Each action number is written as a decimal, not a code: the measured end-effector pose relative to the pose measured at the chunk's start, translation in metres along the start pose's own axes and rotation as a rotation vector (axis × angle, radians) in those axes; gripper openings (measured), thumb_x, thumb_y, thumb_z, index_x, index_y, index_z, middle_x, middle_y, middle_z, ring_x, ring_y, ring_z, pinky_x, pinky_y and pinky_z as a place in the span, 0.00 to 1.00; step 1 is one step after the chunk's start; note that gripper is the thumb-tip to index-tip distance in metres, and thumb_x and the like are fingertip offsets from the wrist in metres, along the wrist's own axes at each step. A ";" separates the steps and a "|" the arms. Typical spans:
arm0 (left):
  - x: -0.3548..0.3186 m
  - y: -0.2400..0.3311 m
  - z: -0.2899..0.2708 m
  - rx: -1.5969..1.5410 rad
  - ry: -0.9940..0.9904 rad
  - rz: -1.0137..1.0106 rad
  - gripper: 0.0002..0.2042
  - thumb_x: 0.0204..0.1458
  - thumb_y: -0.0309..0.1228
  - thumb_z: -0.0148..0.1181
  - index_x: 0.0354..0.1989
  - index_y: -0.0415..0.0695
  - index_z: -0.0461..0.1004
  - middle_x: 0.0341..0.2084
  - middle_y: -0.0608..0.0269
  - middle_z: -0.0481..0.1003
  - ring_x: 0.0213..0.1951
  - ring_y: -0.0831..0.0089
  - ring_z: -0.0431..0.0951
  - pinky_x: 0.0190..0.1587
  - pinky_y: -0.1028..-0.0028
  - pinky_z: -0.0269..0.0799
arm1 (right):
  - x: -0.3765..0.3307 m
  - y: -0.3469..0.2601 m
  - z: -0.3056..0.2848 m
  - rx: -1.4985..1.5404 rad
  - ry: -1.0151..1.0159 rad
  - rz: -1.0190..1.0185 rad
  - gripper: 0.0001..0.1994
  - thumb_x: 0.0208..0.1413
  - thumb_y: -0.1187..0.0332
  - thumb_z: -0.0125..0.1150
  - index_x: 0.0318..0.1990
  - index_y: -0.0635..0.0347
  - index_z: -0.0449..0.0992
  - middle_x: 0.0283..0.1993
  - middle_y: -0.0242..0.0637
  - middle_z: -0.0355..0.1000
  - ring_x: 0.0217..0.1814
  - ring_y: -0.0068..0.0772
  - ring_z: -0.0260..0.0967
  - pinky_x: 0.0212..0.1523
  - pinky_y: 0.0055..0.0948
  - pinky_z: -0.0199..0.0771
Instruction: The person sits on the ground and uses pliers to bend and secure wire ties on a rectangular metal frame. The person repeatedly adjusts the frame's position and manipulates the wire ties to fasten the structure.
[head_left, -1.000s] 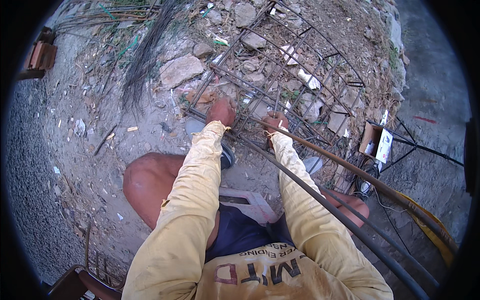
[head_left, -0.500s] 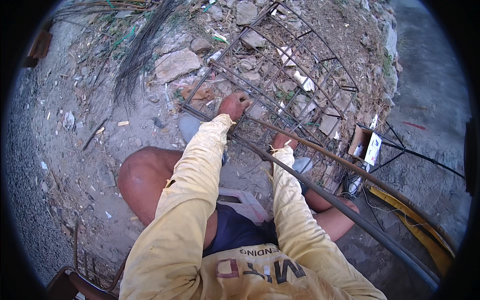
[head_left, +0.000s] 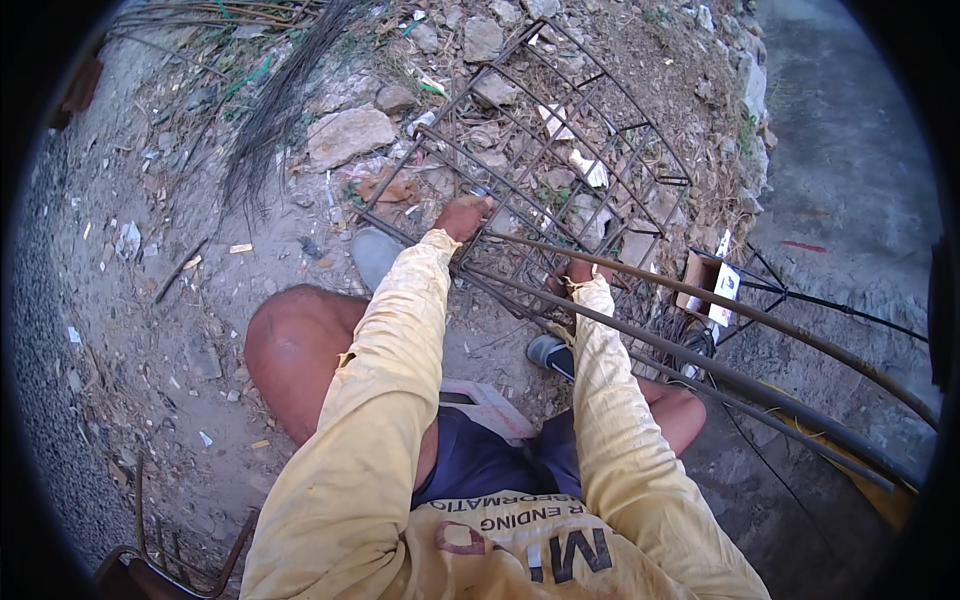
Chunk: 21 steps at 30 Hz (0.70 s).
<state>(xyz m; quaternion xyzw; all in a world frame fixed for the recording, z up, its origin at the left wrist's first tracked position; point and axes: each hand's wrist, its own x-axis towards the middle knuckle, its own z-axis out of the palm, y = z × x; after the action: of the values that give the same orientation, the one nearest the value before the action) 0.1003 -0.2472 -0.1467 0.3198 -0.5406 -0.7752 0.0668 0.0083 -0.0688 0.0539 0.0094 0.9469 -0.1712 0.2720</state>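
A cage of thin rusty rebar (head_left: 578, 215) lies on the ground in front of me, with long bars running toward the lower right. My left hand (head_left: 463, 217) is closed at its near left part, gripping a piece of rebar. Further right, my right hand (head_left: 582, 271) is curled among the long bars, between a rusty brown bar (head_left: 720, 298) and a thicker dark bar (head_left: 740, 383). Its fingers are partly hidden, but they seem wrapped around rebar.
A bundle of thin dark wire (head_left: 262, 135) lies at the far left by a big stone (head_left: 348, 136). At right stand an opened small box (head_left: 708, 285) and a black tripod-like stand (head_left: 785, 292). Under me is a pale low seat (head_left: 490, 405). Rubble surrounds the cage.
The long bars' right ends have swung upward in view, and another thin bar shows below them. My right hand has shifted slightly right and up. The cage appears a little further left.
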 end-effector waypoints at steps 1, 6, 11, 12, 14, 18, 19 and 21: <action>0.001 -0.002 0.001 -0.033 0.001 -0.043 0.20 0.55 0.47 0.57 0.44 0.41 0.78 0.33 0.60 0.78 0.32 0.75 0.74 0.36 0.74 0.70 | -0.011 -0.010 -0.008 -0.006 0.000 0.008 0.13 0.53 0.65 0.55 0.40 0.65 0.69 0.31 0.47 0.74 0.27 0.43 0.75 0.26 0.39 0.74; -0.010 0.005 0.005 -0.080 0.042 -0.133 0.21 0.56 0.46 0.55 0.48 0.40 0.76 0.37 0.59 0.79 0.36 0.71 0.76 0.42 0.72 0.69 | -0.063 -0.031 -0.035 -0.060 -0.121 0.087 0.12 0.52 0.64 0.56 0.40 0.63 0.71 0.35 0.48 0.75 0.30 0.44 0.76 0.29 0.39 0.77; -0.005 -0.007 0.003 -0.011 0.111 -0.164 0.24 0.56 0.47 0.53 0.52 0.40 0.73 0.44 0.52 0.77 0.48 0.63 0.76 0.51 0.69 0.67 | 0.038 0.058 0.011 -0.403 -0.173 0.036 0.13 0.52 0.59 0.58 0.41 0.54 0.80 0.40 0.44 0.78 0.44 0.46 0.77 0.40 0.37 0.77; -0.007 -0.009 -0.002 0.009 0.133 -0.193 0.24 0.56 0.47 0.53 0.52 0.39 0.73 0.46 0.50 0.77 0.50 0.61 0.75 0.53 0.69 0.66 | 0.044 0.056 0.024 -0.469 -0.171 0.024 0.13 0.52 0.60 0.58 0.40 0.55 0.80 0.39 0.45 0.78 0.43 0.46 0.77 0.39 0.37 0.77; -0.006 -0.013 -0.005 -0.021 0.139 -0.184 0.24 0.56 0.47 0.53 0.52 0.39 0.73 0.48 0.49 0.76 0.52 0.59 0.75 0.55 0.68 0.66 | 0.049 0.060 0.035 -0.330 -0.103 0.102 0.13 0.51 0.58 0.58 0.35 0.57 0.79 0.37 0.46 0.78 0.42 0.46 0.77 0.38 0.37 0.76; 0.000 -0.015 -0.014 -0.026 0.099 -0.218 0.26 0.56 0.50 0.54 0.55 0.44 0.70 0.45 0.60 0.75 0.46 0.64 0.74 0.43 0.61 0.71 | 0.097 0.109 0.081 -0.024 0.027 0.174 0.15 0.50 0.56 0.57 0.31 0.60 0.78 0.33 0.46 0.77 0.39 0.48 0.77 0.37 0.40 0.75; -0.001 -0.010 -0.010 -0.015 0.074 -0.223 0.26 0.56 0.50 0.54 0.55 0.44 0.71 0.45 0.60 0.75 0.45 0.64 0.75 0.43 0.62 0.72 | 0.108 0.130 0.089 -0.058 0.016 0.080 0.15 0.51 0.56 0.57 0.31 0.60 0.78 0.33 0.47 0.77 0.39 0.49 0.77 0.37 0.41 0.75; -0.004 0.005 0.000 0.020 0.026 -0.233 0.25 0.55 0.49 0.55 0.55 0.43 0.71 0.45 0.59 0.76 0.43 0.65 0.76 0.42 0.63 0.72 | 0.109 0.144 0.097 -0.036 -0.003 0.049 0.14 0.52 0.58 0.55 0.32 0.61 0.77 0.33 0.47 0.76 0.37 0.50 0.75 0.36 0.42 0.75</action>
<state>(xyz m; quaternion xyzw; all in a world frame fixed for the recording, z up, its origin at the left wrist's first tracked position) 0.1029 -0.2472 -0.1409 0.3913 -0.5065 -0.7681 -0.0200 -0.0192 0.0268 -0.1253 0.0274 0.9489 -0.1473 0.2777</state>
